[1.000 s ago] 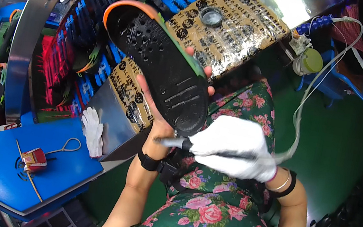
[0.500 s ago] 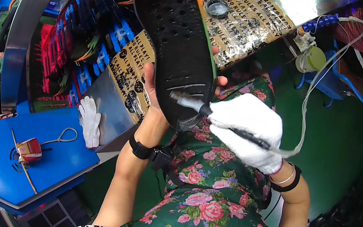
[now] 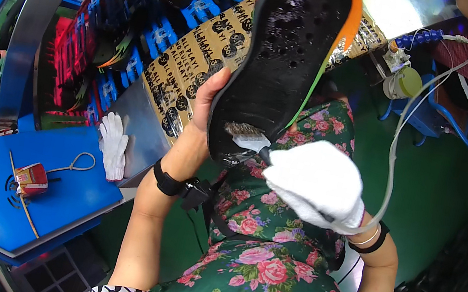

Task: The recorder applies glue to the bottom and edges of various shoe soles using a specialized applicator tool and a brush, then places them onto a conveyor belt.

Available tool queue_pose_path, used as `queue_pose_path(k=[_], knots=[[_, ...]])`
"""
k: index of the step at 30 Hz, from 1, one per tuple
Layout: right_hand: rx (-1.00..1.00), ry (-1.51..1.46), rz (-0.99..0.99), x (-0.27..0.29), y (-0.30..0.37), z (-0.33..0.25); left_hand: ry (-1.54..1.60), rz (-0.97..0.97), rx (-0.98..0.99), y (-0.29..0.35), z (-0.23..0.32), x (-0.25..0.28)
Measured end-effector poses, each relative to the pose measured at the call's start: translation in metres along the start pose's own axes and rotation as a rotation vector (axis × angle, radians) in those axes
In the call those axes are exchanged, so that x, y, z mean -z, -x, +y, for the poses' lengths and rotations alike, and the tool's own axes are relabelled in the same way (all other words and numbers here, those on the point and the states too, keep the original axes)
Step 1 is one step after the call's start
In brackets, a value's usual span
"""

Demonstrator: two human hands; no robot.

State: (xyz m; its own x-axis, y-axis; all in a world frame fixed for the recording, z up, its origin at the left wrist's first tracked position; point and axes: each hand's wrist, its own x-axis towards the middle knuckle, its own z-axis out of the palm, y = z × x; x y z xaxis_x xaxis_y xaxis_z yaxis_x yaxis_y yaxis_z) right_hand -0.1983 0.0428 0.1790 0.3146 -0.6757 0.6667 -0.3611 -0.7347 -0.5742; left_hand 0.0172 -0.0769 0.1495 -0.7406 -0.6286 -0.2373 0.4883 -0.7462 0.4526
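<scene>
A black shoe sole with an orange and green rim is held up in front of me, its inner face toward me and its near end low. My bare left hand grips it from the left and beneath; the thumb shows along the edge and most fingers are hidden behind it. My right hand, in a white knitted glove, is closed on the dark handle of a brush. The bristles touch the near end of the sole, which looks wet and shiny. A clear tube runs away from the brush handle.
A board covered in printed brown tape lies behind the sole. To the left are blue racks and a blue surface with a red box and a white glove. A yellow-green container stands at the far right.
The sole has swung to the right at its far end and tilted, now covering the small round dish on the board. The brush has shifted slightly right on the near end.
</scene>
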Motion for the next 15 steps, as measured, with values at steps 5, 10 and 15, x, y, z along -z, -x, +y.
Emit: queue_pose_path(k=[5, 10, 15], knots=[[-0.04, -0.215, -0.107, -0.009, 0.014, -0.012, -0.023, 0.118, 0.04, 0.009, 0.01, 0.007], [-0.164, -0.265, -0.085, 0.013, 0.0, -0.011, 0.061, 0.113, 0.114, 0.014, 0.012, -0.007], [0.041, -0.013, -0.148, -0.002, 0.012, -0.008, 0.03, 0.06, 0.205, 0.007, 0.022, -0.01]])
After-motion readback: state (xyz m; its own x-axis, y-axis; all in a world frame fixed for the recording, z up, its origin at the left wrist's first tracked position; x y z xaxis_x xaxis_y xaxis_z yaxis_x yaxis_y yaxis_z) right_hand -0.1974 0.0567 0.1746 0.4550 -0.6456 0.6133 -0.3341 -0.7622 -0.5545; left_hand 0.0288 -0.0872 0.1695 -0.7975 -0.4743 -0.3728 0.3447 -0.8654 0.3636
